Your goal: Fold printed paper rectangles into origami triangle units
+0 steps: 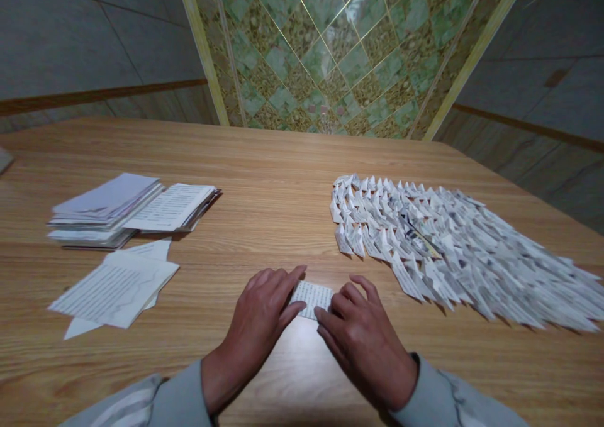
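A small folded piece of printed paper lies on the table in front of me, between my two hands. My left hand grips its left end, fingers along the far left corner and thumb on the near edge. At the right end, my right hand has its thumb and bent fingers closed on the paper, with one finger raised off it. Both ends of the paper are partly hidden under my fingers. To the right stand rows of small pointed folded-paper shapes, packed close together.
Stacked paper sheets sit at the left, with a pile of printed sheets leaning against them. Nearer me, several loose printed sheets overlap. The wooden table reaches back towards a patterned green tiled panel.
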The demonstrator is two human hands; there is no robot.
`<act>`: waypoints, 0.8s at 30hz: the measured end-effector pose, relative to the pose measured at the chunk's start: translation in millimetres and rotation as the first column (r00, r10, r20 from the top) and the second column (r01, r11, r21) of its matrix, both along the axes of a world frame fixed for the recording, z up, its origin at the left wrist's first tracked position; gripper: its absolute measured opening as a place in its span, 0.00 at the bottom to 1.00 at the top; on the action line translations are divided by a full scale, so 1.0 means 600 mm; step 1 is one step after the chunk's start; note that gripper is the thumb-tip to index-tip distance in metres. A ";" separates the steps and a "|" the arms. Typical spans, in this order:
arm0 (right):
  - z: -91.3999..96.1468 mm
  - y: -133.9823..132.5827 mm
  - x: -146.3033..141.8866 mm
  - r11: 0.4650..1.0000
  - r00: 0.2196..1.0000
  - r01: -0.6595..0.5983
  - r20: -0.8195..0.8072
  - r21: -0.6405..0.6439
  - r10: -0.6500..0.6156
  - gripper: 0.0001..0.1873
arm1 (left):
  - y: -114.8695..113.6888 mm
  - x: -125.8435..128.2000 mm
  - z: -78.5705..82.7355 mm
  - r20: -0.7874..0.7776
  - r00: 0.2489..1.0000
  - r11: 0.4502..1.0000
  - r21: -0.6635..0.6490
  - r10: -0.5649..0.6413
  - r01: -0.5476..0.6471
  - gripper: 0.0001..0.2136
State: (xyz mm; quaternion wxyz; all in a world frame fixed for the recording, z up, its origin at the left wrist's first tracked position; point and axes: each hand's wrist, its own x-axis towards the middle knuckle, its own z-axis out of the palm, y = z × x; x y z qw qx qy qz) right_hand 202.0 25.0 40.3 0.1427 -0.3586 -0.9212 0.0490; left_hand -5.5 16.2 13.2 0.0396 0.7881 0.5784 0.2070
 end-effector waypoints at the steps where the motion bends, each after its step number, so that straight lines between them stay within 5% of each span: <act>1: 0.003 0.002 0.004 1.000 1.000 -0.010 0.019 -0.008 0.010 0.03 | 0.000 0.000 0.001 -0.003 1.000 1.000 -0.007 -0.001 0.001 0.24; 11: 0.017 0.015 0.030 0.998 0.997 -0.065 0.030 -0.010 0.065 0.10 | -0.005 -0.001 0.000 -0.010 1.000 1.000 -0.015 0.001 -0.001 0.24; 16: 0.016 0.011 0.022 0.999 0.999 0.010 -0.036 0.053 -0.008 0.10 | -0.002 -0.003 -0.001 -0.007 1.000 1.000 -0.002 -0.017 0.017 0.23; 18: 0.015 0.008 0.017 1.000 1.000 -0.017 -0.023 0.026 0.017 0.05 | -0.001 -0.002 0.000 -0.005 1.000 1.000 -0.003 -0.015 0.015 0.23; 24: 0.004 -0.002 0.010 0.992 0.993 -0.105 0.050 -0.063 0.108 0.14 | -0.001 -0.002 0.003 -0.011 1.000 1.000 -0.014 -0.008 0.008 0.24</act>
